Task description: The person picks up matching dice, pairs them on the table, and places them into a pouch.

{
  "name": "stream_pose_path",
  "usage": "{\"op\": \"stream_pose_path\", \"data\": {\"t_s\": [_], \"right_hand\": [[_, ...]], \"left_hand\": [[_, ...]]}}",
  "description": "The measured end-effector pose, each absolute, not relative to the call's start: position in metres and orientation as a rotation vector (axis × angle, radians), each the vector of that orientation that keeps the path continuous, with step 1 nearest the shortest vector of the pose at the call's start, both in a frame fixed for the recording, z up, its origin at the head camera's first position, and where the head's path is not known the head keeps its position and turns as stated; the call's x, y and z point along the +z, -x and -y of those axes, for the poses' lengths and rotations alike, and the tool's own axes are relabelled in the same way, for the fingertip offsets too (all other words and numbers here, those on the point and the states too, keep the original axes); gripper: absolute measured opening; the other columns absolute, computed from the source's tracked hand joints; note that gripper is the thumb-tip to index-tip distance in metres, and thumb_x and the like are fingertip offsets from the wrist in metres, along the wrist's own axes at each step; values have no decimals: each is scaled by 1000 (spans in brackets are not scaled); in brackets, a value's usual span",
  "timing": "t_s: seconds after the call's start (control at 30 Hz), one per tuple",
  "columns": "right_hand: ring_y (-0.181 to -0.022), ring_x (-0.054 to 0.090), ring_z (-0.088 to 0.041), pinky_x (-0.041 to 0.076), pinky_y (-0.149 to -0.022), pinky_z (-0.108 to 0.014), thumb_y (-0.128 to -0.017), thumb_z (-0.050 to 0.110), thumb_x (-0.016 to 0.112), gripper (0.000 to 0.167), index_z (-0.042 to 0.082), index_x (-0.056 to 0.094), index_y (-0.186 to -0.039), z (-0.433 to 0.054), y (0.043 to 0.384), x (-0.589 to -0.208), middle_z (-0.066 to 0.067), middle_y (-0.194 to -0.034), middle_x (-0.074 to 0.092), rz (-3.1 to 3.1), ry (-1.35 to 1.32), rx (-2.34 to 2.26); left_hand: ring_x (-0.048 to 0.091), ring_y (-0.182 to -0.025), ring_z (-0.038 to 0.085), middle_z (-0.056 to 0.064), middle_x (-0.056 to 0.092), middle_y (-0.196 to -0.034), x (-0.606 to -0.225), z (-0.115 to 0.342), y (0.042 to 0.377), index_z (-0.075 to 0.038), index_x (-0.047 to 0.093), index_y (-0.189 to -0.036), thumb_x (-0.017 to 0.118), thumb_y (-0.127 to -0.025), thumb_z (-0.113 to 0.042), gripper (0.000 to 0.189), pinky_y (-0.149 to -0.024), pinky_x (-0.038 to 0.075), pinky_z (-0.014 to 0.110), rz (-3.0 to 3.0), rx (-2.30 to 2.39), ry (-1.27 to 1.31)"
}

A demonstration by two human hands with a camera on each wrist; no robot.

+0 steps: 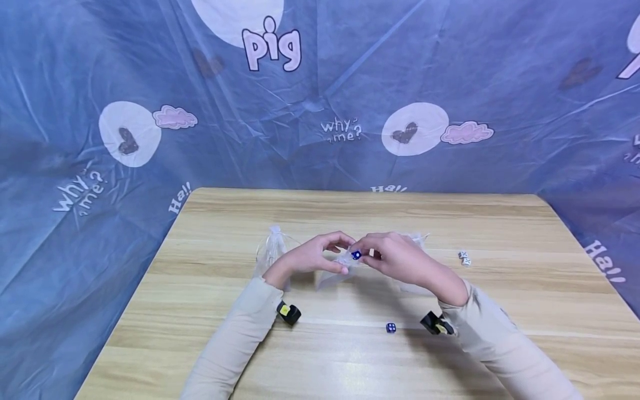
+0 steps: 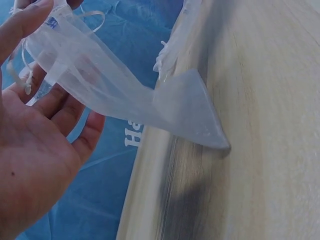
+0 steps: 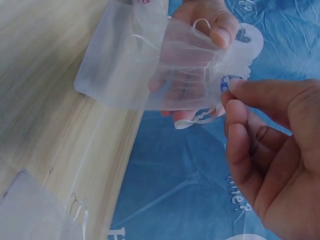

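A white sheer drawstring pouch (image 2: 115, 85) hangs between my hands, its lower end by the tabletop. My left hand (image 1: 320, 255) holds it near the mouth, thumb on one side and fingers on the other. At that mouth, my right hand (image 1: 395, 255) pinches a blue die (image 3: 226, 83) with white pips between thumb and fingertips. The die partly hides behind the right thumb in the right wrist view. Loose white cords (image 3: 195, 121) dangle at the pouch's neck.
Another sheer pouch (image 1: 272, 250), drawn together at the top, is left of my left hand. A further pouch (image 1: 417, 239) lies partly behind my right hand. One blue die (image 1: 391, 328) rests nearer me on the wooden table (image 1: 210, 333). Two white dice (image 1: 464, 258) sit at right.
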State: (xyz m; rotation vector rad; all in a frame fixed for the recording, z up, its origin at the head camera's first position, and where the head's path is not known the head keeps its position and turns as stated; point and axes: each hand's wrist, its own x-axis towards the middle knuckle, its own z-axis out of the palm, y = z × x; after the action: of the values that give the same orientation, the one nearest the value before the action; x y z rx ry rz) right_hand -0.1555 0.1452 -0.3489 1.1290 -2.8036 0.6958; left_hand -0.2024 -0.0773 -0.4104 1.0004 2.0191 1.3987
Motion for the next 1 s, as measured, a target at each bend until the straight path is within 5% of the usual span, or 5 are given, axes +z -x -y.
{"op": "stream_pose_path", "data": {"t_s": [0.23, 0.47, 0.63, 0.8, 1.0], "right_hand": [[-71, 61, -3, 45, -57, -17, -86, 11, 69, 25, 14, 71, -112, -147, 154, -348, 1, -95, 73, 2781, -1106, 724], [-75, 64, -6, 49, -61, -19, -88, 9, 68, 25, 13, 69, -113, -148, 152, -351, 2, -93, 73, 2757, -1107, 764], [-75, 65, -6, 50, -63, -20, -87, 8, 68, 26, 14, 67, -112, -149, 152, -353, 4, -89, 71, 2752, -1089, 815], [-74, 63, -6, 51, -63, -20, -88, 10, 68, 24, 15, 67, -111, -150, 151, -354, 5, -88, 70, 2770, -1064, 863], [-70, 59, -1, 50, -61, -20, -90, 13, 67, 20, 14, 67, -110, -157, 146, -355, 5, -87, 68, 2783, -1007, 978]], "left_hand": [[43, -131, 30, 8, 49, -141, -409, 78, 202, -8, 46, -138, 72, -81, -17, 64, -111, 34, 45, -2064, 1294, -1015], [32, -142, 27, 2, 39, -152, -410, 73, 199, -20, 37, -147, 78, -78, -22, 80, -117, 23, 53, -2092, 1189, -925], [48, -125, 19, 4, 44, -147, -413, 67, 199, -17, 34, -150, 78, -79, -22, 84, -109, 35, 43, -2081, 1186, -912], [56, -100, 13, 3, 58, -122, -413, 64, 200, -16, 47, -137, 78, -80, -22, 65, -91, 45, 32, -2089, 1204, -930], [56, -98, 14, 4, 61, -112, -415, 64, 200, -16, 53, -125, 78, -79, -19, 52, -88, 48, 30, -2093, 1237, -956]]}}
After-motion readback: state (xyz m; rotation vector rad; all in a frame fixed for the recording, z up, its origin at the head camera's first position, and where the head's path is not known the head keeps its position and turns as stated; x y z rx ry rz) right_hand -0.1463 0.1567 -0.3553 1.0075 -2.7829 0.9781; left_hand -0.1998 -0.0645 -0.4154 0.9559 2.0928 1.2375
